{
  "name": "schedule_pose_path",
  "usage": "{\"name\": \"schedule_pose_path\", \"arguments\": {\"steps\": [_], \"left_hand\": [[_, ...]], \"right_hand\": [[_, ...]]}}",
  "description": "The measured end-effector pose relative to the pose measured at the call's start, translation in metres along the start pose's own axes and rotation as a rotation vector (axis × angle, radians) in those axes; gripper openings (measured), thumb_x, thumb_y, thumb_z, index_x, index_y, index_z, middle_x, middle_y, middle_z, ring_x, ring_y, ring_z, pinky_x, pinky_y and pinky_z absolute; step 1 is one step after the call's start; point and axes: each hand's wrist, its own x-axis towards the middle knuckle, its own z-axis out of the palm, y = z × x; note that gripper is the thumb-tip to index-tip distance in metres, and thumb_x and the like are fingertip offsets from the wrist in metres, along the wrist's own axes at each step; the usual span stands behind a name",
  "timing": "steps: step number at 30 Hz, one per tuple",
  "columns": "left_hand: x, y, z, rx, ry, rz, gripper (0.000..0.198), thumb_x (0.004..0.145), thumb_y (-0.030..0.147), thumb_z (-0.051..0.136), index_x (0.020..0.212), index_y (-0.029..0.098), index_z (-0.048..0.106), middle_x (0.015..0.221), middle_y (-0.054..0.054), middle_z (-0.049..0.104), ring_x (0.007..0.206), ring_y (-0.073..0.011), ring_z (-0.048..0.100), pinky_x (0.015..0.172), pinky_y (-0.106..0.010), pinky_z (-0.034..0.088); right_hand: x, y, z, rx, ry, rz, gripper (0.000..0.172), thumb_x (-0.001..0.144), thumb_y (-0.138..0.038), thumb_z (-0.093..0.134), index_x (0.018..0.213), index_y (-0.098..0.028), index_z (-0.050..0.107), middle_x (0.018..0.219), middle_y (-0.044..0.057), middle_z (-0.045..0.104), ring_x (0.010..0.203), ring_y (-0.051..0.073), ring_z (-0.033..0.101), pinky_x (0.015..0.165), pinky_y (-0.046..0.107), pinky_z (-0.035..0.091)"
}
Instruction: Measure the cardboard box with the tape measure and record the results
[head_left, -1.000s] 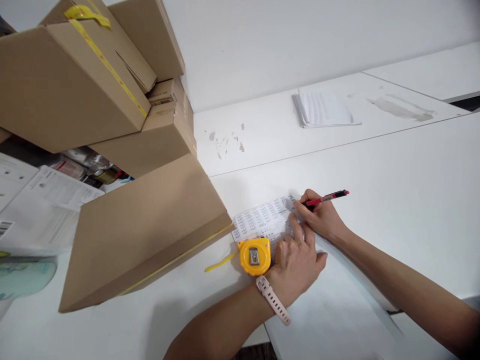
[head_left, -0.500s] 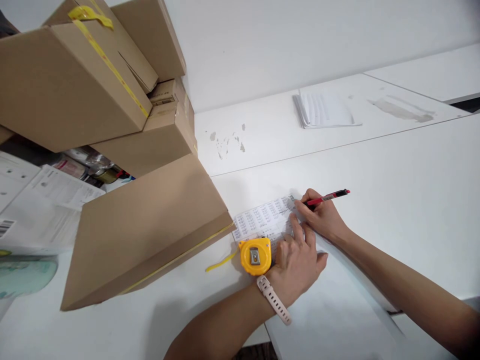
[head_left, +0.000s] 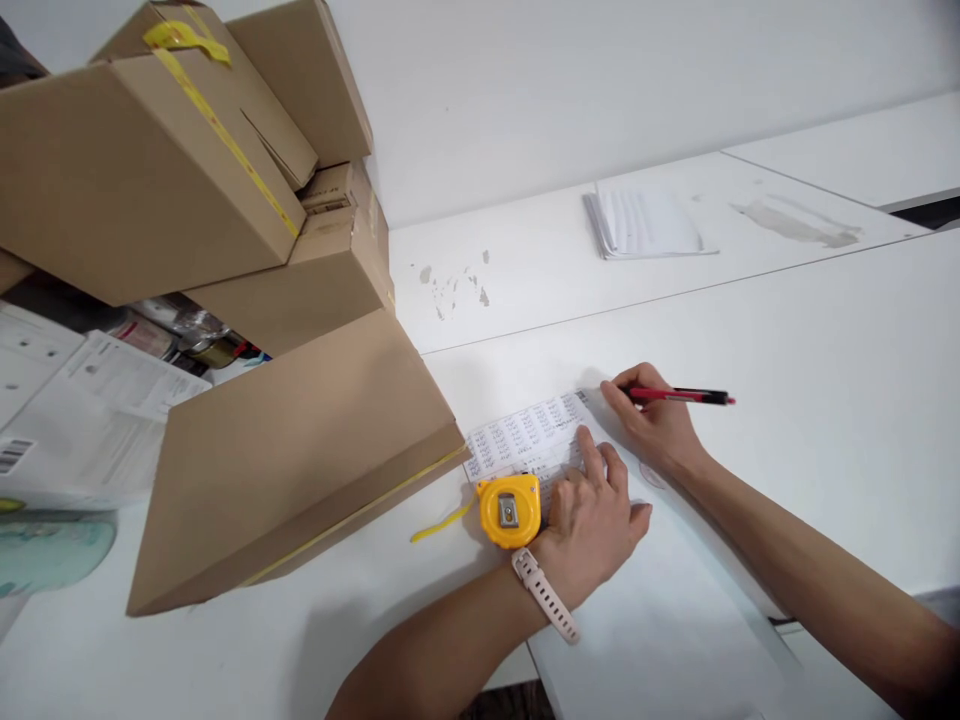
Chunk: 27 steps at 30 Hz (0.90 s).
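Note:
My right hand (head_left: 654,420) is closed round a red pen (head_left: 679,396), which lies nearly level and points right, just off the right edge of a printed sheet (head_left: 525,438) full of small figures. My left hand (head_left: 592,520), with a pale watch strap on the wrist, rests fingers-down on the sheet and pins it to the white table (head_left: 787,330). A yellow tape measure (head_left: 510,510) sits on the sheet's near corner, touching my left thumb side.
A flat cardboard box (head_left: 292,450) with yellow tape lies left of the sheet. Taller cardboard boxes (head_left: 150,150) are stacked behind it. Printed papers (head_left: 90,400) lie at the far left. A folded stack of papers (head_left: 649,220) rests farther back.
My right hand has shifted right, away from the sheet, and the pen has tipped from a writing slant to nearly level. The left hand and the tape measure have stayed put.

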Motion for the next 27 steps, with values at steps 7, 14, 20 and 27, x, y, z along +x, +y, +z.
{"name": "schedule_pose_path", "arguments": {"steps": [7,14,20,27], "left_hand": [[-0.001,-0.001,-0.003,0.006,-0.016,-0.006,0.075,0.096,0.057,0.053,0.147,0.003,0.044,0.157,-0.032,0.036,0.078,-0.0251,0.073,0.062,-0.035,0.057],[-0.026,-0.006,-0.017,-0.028,0.251,0.112,0.02,0.099,0.03,0.055,0.107,0.015,0.064,0.097,-0.008,0.07,0.083,-0.0234,0.067,0.063,-0.034,0.053],[-0.071,-0.039,-0.024,-0.129,0.469,-0.134,0.036,0.091,0.023,0.063,0.126,0.014,0.056,0.135,-0.019,0.058,0.122,-0.0365,0.055,0.098,-0.054,0.048],[-0.09,-0.068,-0.025,-0.417,0.216,-0.271,0.058,0.083,0.019,0.072,0.136,0.021,0.05,0.131,-0.012,0.061,0.126,-0.0326,0.051,0.108,-0.049,0.044]], "right_hand": [[0.022,0.038,-0.024,-0.52,-0.11,-0.348,0.037,0.089,-0.012,0.043,0.114,-0.023,0.07,0.107,0.012,0.072,0.101,0.03,0.06,0.075,0.041,0.048],[0.025,0.055,-0.02,-0.54,-0.083,-0.325,0.059,0.085,-0.006,0.039,0.137,-0.025,0.062,0.12,0.008,0.072,0.108,0.029,0.061,0.085,0.042,0.051],[0.032,0.065,-0.022,-0.269,0.003,-0.138,0.046,0.087,-0.021,0.045,0.128,-0.023,0.066,0.109,0.007,0.076,0.104,0.027,0.065,0.093,0.045,0.051],[0.025,0.049,-0.026,-0.095,0.155,-0.036,0.031,0.086,-0.032,0.053,0.108,-0.022,0.071,0.104,0.011,0.076,0.098,0.028,0.068,0.089,0.045,0.053]]}}
